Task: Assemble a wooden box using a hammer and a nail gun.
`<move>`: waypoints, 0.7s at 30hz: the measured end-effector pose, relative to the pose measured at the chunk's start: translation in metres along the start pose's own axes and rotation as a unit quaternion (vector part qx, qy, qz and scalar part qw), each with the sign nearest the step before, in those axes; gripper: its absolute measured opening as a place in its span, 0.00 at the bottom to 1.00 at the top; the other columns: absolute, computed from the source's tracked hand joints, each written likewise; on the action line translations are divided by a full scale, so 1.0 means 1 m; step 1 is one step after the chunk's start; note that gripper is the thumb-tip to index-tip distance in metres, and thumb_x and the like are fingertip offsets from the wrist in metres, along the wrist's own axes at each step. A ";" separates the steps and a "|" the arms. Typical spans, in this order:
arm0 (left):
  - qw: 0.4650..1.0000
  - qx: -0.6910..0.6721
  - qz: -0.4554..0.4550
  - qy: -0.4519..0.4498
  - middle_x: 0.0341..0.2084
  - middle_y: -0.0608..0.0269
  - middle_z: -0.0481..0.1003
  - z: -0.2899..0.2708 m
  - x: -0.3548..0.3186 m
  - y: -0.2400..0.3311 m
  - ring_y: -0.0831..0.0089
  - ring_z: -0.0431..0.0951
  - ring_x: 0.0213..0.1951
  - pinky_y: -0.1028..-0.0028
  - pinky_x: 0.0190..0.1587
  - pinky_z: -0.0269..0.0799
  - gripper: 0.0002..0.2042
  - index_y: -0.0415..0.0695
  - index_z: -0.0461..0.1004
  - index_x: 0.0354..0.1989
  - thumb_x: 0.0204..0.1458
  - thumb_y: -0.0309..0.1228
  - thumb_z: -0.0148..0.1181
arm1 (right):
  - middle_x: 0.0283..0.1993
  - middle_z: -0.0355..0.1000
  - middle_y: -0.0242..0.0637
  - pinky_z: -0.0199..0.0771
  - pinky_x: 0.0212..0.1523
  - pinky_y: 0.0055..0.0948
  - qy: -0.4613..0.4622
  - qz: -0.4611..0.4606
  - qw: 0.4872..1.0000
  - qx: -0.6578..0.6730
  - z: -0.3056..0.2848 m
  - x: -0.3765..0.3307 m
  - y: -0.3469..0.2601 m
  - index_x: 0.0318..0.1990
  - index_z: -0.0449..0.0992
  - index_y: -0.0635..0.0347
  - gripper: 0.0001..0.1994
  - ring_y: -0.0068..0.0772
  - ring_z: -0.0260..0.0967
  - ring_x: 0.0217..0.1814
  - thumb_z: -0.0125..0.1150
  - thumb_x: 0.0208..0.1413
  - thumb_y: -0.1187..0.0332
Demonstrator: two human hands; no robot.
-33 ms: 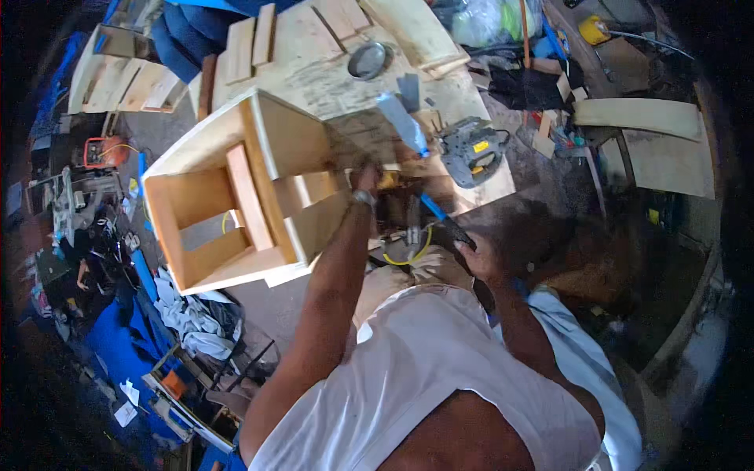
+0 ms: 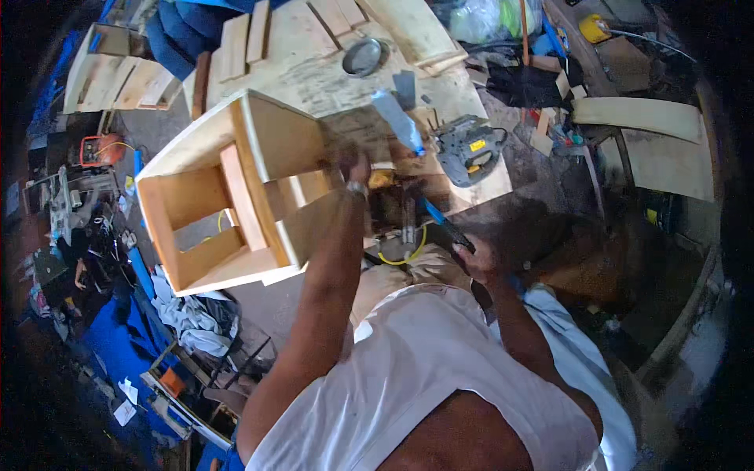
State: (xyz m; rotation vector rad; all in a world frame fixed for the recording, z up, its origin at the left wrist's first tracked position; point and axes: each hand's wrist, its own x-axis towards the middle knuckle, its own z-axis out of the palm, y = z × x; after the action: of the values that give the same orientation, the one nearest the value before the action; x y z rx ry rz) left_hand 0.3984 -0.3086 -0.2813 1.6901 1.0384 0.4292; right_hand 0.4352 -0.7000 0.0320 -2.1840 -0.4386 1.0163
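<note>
A box-like wooden cabinet frame (image 2: pixel 206 271) with open compartments stands tilted in view at the left of the worktable (image 2: pixel 314 93). My left hand (image 2: pixel 353 166) is at the cabinet's right side, close to its lower panel; its fingers are dark and blurred, so their grip cannot be made out. My right hand (image 2: pixel 481 261) is closed round the black grip of a tool with a blue shaft (image 2: pixel 436 212), held low in front of my body. The tool's far end blends into dark shapes, so its kind is unclear. A plastic bottle (image 2: pixel 397 122) lies on the table beyond both hands.
A grey-black power tool (image 2: pixel 470 149) rests at the table's right edge. Behind it are a round metal dish (image 2: pixel 363 57) and loose wood strips (image 2: pixel 259 31). A yellow cord (image 2: pixel 408 257) loops near my legs. Crumpled cloth (image 2: pixel 188 314) lies at lower left.
The whole view has shifted slightly, with the cabinet and table things sitting a little further left. My left hand has moved slightly left; my right hand keeps its hold on the blue-shafted tool.
</note>
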 end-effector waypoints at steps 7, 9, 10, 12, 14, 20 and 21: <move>0.980 0.173 -0.093 0.000 0.47 0.51 0.78 0.061 -0.128 0.003 0.55 0.77 0.47 0.56 0.54 0.70 0.26 0.36 0.70 0.58 0.56 0.42 0.60 | 0.44 0.79 0.50 0.75 0.48 0.43 0.080 0.117 0.987 -0.080 -0.035 -0.061 0.105 0.52 0.78 0.58 0.20 0.51 0.78 0.48 0.65 0.55 0.58; 0.963 0.250 -0.088 -0.040 0.48 0.52 0.78 0.028 -0.139 0.015 0.56 0.76 0.51 0.58 0.58 0.68 0.26 0.36 0.72 0.56 0.54 0.43 0.63 | 0.45 0.79 0.49 0.75 0.49 0.43 0.080 0.062 0.991 -0.090 -0.040 -0.049 0.099 0.52 0.78 0.58 0.20 0.49 0.78 0.48 0.65 0.55 0.59; 0.942 0.327 -0.051 -0.063 0.50 0.52 0.78 0.007 -0.157 -0.002 0.55 0.75 0.54 0.58 0.61 0.66 0.27 0.37 0.73 0.55 0.52 0.43 0.65 | 0.45 0.79 0.49 0.75 0.50 0.42 0.085 0.014 0.991 -0.102 -0.044 -0.045 0.092 0.53 0.78 0.58 0.20 0.48 0.78 0.48 0.66 0.55 0.60; 0.952 0.279 -0.095 -0.085 0.51 0.52 0.78 -0.005 -0.180 -0.001 0.54 0.75 0.55 0.58 0.61 0.66 0.27 0.39 0.73 0.56 0.51 0.44 0.65 | 0.44 0.77 0.52 0.74 0.51 0.44 -0.044 0.102 0.991 -0.076 -0.055 -0.011 0.073 0.52 0.77 0.60 0.23 0.51 0.77 0.48 0.66 0.54 0.55; 0.923 0.317 -0.118 -0.181 0.52 0.48 0.77 -0.011 -0.176 0.008 0.49 0.74 0.56 0.58 0.62 0.66 0.28 0.41 0.73 0.56 0.48 0.43 0.67 | 0.37 0.77 0.50 0.74 0.44 0.46 -0.065 0.033 0.995 0.066 -0.057 0.035 0.026 0.50 0.76 0.60 0.20 0.51 0.77 0.42 0.64 0.57 0.56; 0.881 0.350 -0.211 -0.240 0.53 0.46 0.76 -0.016 -0.174 0.054 0.50 0.76 0.54 0.58 0.54 0.73 0.34 0.40 0.73 0.55 0.38 0.41 0.76 | 0.39 0.74 0.56 0.74 0.43 0.47 -0.041 -0.048 0.998 0.020 0.014 0.184 -0.053 0.51 0.72 0.63 0.18 0.56 0.75 0.41 0.60 0.61 0.60; 0.879 0.353 -0.210 -0.242 0.53 0.46 0.76 -0.021 -0.173 0.064 0.50 0.76 0.54 0.58 0.54 0.73 0.34 0.40 0.73 0.55 0.38 0.41 0.76 | 0.42 0.73 0.57 0.73 0.45 0.49 -0.023 -0.077 0.996 0.028 0.026 0.205 -0.063 0.52 0.72 0.63 0.18 0.57 0.74 0.45 0.60 0.60 0.61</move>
State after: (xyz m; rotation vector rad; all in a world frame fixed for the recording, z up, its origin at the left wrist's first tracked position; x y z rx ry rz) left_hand 0.3143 -0.4398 -0.1806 1.9620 1.2037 -0.7152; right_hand 0.5452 -0.5314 -0.0469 -2.0458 -0.5843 0.9839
